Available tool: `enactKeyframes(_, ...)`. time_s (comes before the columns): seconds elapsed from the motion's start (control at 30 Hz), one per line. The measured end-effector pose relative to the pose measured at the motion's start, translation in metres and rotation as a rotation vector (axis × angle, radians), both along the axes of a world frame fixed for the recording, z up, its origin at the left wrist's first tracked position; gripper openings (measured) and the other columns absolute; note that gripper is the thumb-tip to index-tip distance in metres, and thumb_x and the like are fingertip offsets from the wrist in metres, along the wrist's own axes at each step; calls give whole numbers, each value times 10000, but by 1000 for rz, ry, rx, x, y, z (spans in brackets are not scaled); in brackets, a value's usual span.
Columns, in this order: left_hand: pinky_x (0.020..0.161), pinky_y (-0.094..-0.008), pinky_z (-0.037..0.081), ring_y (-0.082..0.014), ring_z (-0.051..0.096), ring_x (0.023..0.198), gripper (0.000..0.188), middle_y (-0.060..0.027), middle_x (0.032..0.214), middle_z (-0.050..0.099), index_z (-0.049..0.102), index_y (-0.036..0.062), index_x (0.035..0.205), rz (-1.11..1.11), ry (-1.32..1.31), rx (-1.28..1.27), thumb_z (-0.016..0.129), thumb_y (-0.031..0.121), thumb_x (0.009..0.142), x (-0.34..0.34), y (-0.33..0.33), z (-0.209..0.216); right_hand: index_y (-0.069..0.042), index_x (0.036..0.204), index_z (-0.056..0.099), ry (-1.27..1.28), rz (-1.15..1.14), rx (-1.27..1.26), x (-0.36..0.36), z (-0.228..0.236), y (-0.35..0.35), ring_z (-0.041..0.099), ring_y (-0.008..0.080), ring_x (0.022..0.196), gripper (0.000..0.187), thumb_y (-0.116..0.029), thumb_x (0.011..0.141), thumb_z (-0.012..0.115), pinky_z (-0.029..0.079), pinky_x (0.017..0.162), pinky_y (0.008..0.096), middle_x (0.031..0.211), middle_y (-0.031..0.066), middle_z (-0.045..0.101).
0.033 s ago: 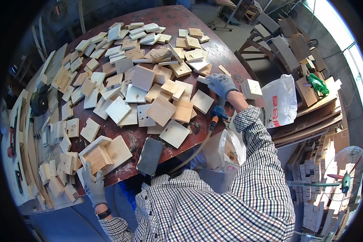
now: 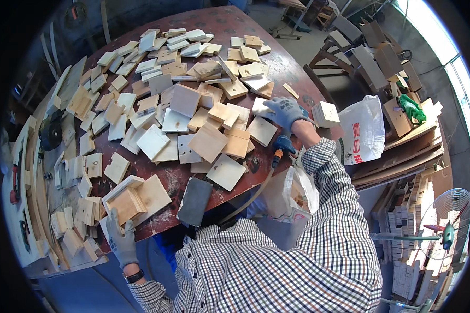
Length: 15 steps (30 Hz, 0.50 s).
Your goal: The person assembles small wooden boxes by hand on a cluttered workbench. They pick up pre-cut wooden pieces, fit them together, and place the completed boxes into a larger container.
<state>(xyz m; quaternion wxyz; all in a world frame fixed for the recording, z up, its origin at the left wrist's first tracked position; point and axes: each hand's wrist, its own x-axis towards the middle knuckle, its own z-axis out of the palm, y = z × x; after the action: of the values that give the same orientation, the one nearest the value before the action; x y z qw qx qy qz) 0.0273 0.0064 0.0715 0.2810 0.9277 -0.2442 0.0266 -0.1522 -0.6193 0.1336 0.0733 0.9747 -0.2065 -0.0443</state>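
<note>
A round reddish-brown table [image 2: 230, 26] is covered with several light plywood squares [image 2: 208, 142]. My right hand [image 2: 284, 112], in a grey glove, reaches to the table's right edge. It grips a blue air tool [image 2: 283, 143] whose orange-fitted hose [image 2: 250, 195] runs back toward my body. The hand lies over a pale plywood piece [image 2: 260, 107]. My left hand [image 2: 121, 237], also gloved, is at the table's near-left edge. It holds the near corner of a shallow open wooden box [image 2: 128, 201].
A dark grey pad [image 2: 195, 201] lies at the near table edge. A bag of wood pieces [image 2: 297, 190] hangs below the edge. To the right are a wood block [image 2: 326, 113], a white plastic bag [image 2: 363, 133], stacked lumber [image 2: 402, 156] and a fan [image 2: 446, 229]. A cluttered bench [image 2: 42, 177] stands left.
</note>
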Motion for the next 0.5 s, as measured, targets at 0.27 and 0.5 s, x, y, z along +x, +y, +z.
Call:
enactKeyframes(0.27,1102,-430,443,-337,562,1309,618,-152,1443,576,520,104,1530,-14,18,-52,713,147,945,-1,-1,3,-116,1418,563,-95,155,152,-15,-11,124,600,389,1231,836,-669,814,731,472,1040,471,1356,192,593)
enactKeyframes(0.5,1112,-427,441,-332,568,1295,618,-159,1438,580,526,105,1527,-4,26,-10,718,152,941,1,1,1,-58,1140,698,-274,-45,429,-3,3,79,707,372,962,380,-387,959,640,551,868,449,1069,193,710)
